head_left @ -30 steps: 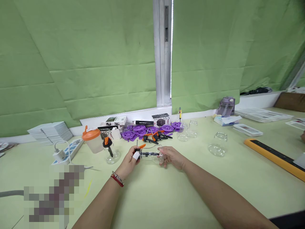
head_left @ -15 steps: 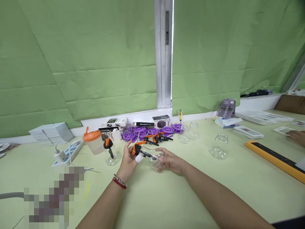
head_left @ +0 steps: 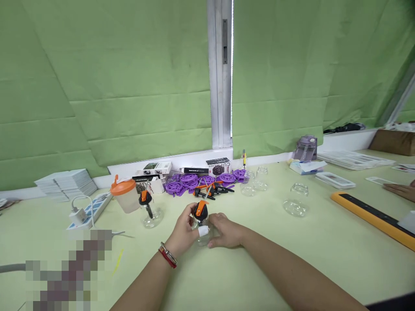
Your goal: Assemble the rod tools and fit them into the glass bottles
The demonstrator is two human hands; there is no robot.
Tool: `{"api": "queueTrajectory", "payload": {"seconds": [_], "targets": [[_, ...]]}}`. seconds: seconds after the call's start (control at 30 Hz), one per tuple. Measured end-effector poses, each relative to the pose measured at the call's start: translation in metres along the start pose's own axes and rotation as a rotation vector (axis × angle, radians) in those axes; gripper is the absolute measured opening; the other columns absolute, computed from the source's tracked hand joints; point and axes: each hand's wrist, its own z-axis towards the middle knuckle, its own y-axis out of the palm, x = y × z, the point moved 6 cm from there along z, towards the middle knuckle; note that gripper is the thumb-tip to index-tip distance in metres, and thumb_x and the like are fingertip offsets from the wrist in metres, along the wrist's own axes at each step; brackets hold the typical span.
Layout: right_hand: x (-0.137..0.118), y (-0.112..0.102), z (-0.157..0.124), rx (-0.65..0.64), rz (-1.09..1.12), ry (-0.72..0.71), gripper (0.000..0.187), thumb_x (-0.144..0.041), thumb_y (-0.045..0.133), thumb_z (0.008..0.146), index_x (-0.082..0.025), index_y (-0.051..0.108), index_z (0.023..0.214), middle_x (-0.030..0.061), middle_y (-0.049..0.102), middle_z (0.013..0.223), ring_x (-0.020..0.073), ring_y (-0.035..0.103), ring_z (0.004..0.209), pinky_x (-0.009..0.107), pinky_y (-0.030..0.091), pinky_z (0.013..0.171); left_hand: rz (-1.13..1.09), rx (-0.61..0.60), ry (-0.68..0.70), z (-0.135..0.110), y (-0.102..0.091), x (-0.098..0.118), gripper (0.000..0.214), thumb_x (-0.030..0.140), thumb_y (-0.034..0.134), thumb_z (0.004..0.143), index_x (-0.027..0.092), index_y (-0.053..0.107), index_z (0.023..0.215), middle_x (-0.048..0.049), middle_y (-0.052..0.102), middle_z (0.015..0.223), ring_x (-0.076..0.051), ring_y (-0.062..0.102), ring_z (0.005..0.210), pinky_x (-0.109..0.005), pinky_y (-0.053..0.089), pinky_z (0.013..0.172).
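Note:
A small clear glass bottle with a black-and-orange flip lid (head_left: 201, 211) stands upright at the middle of the table, a thin light rod slanting up from its top. My left hand (head_left: 185, 231) is closed round the bottle's left side and neck; its thumb, wrapped in white, lies across the front. Curled against the glass on the right is my right hand (head_left: 227, 231), with its thumb low on the bottle. A similar lidded glass bottle (head_left: 151, 218) stands to the left. Beyond my hands lie several black-and-orange lids (head_left: 217, 189).
Purple wheel-shaped pieces (head_left: 189, 181) and small boxes (head_left: 155, 170) line the wall. An orange-lidded cup (head_left: 126, 201) and a power strip (head_left: 94, 211) are left. Glass bottles (head_left: 295, 205) and an orange-and-black bar (head_left: 372, 218) are right, near another person's hand (head_left: 400, 191).
The bottle has gone from tilted on its side to upright, its lid now on top. Both my hands have turned with it and lowered slightly.

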Motion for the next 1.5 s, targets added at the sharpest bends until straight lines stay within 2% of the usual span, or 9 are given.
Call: {"api": "queueTrajectory", "payload": {"seconds": [0.2, 0.37, 0.6, 0.8, 0.97, 1.1, 1.27, 1.4, 1.5], "targets": [[-0.01, -0.004, 0.003, 0.01, -0.082, -0.056, 0.082, -0.055, 0.07, 0.066, -0.017, 0.041, 0.133, 0.015, 0.053, 0.124, 0.0321, 0.044, 0.116, 0.044, 0.029, 0.1, 0.146, -0.017, 0.011, 0.004, -0.003, -0.011, 0.067, 0.024, 0.069, 0.067, 0.021, 0.04, 0.128, -0.0086, 0.058, 0.111, -0.024, 0.054, 0.1, -0.038, 0.041, 0.087], [0.002, -0.008, -0.001, -0.03, -0.069, 0.031, 0.091, -0.056, 0.065, 0.07, -0.015, 0.029, 0.143, 0.0178, 0.034, 0.145, 0.0336, 0.027, 0.133, 0.045, 0.017, 0.109, 0.35, 0.174, -0.013, 0.011, -0.037, -0.03, 0.064, 0.027, 0.065, 0.071, 0.018, 0.039, 0.129, -0.0128, 0.055, 0.118, -0.029, 0.049, 0.111, -0.044, 0.036, 0.094], [0.006, -0.014, -0.007, -0.093, -0.074, 0.133, 0.091, -0.056, 0.06, 0.074, -0.014, 0.023, 0.146, 0.0159, 0.025, 0.15, 0.0315, 0.018, 0.138, 0.044, 0.016, 0.11, 0.687, 0.403, -0.145, 0.016, -0.079, -0.054, 0.074, 0.025, 0.06, 0.073, 0.012, 0.026, 0.138, -0.0174, 0.056, 0.114, -0.033, 0.049, 0.111, -0.045, 0.04, 0.091], [0.005, -0.018, -0.009, -0.102, -0.111, 0.158, 0.089, -0.056, 0.057, 0.076, -0.013, 0.022, 0.146, 0.0149, 0.025, 0.15, 0.0295, 0.018, 0.138, 0.04, 0.016, 0.111, 0.875, 0.467, -0.209, 0.019, -0.081, -0.06, 0.083, 0.019, 0.056, 0.075, 0.002, 0.011, 0.143, -0.0248, 0.052, 0.123, -0.033, 0.048, 0.117, -0.043, 0.041, 0.095], [0.008, -0.02, -0.011, -0.088, -0.116, 0.16, 0.087, -0.054, 0.057, 0.077, -0.013, 0.024, 0.146, 0.0157, 0.026, 0.149, 0.0294, 0.018, 0.139, 0.041, 0.017, 0.111, 0.969, 0.485, -0.16, 0.02, -0.077, -0.064, 0.085, 0.011, 0.055, 0.072, -0.006, 0.009, 0.142, -0.0305, 0.036, 0.136, -0.036, 0.036, 0.129, -0.045, 0.033, 0.105], [0.015, -0.017, -0.005, -0.003, -0.149, 0.114, 0.079, -0.052, 0.056, 0.079, -0.014, 0.03, 0.143, 0.014, 0.029, 0.149, 0.028, 0.024, 0.137, 0.041, 0.015, 0.112, 0.952, 0.488, -0.173, 0.018, -0.077, -0.068, 0.086, 0.009, 0.056, 0.07, -0.009, 0.009, 0.141, -0.0321, 0.036, 0.135, -0.037, 0.035, 0.129, -0.046, 0.033, 0.105], [0.037, -0.021, 0.019, 0.269, -0.267, 0.209, 0.056, -0.038, 0.05, 0.085, -0.013, 0.043, 0.135, 0.014, 0.03, 0.148, 0.0283, 0.033, 0.132, 0.041, 0.025, 0.108, 0.945, 0.561, -0.12, 0.014, -0.076, -0.056, 0.085, 0.009, 0.057, 0.068, -0.006, 0.015, 0.14, -0.0302, 0.032, 0.137, -0.038, 0.029, 0.132, -0.049, 0.028, 0.108], [0.049, -0.027, 0.042, 0.411, -0.35, 0.307, 0.035, -0.019, 0.049, 0.084, -0.016, 0.058, 0.117, 0.0125, 0.043, 0.138, 0.0261, 0.044, 0.121, 0.036, 0.035, 0.098, 0.9, 0.678, 0.065, 0.006, -0.074, -0.026, 0.075, 0.015, 0.058, 0.071, 0.004, 0.025, 0.138, -0.024, 0.032, 0.138, -0.036, 0.027, 0.132, -0.051, 0.024, 0.109], [0.054, -0.029, 0.059, 0.438, -0.355, 0.333, 0.026, -0.018, 0.049, 0.084, -0.019, 0.065, 0.104, 0.01, 0.057, 0.121, 0.0239, 0.051, 0.109, 0.034, 0.038, 0.092, 0.82, 0.706, 0.22, 0.001, -0.069, -0.009, 0.067, 0.018, 0.056, 0.074, 0.011, 0.03, 0.135, -0.0187, 0.038, 0.133, -0.033, 0.033, 0.129, -0.051, 0.027, 0.107]]}}
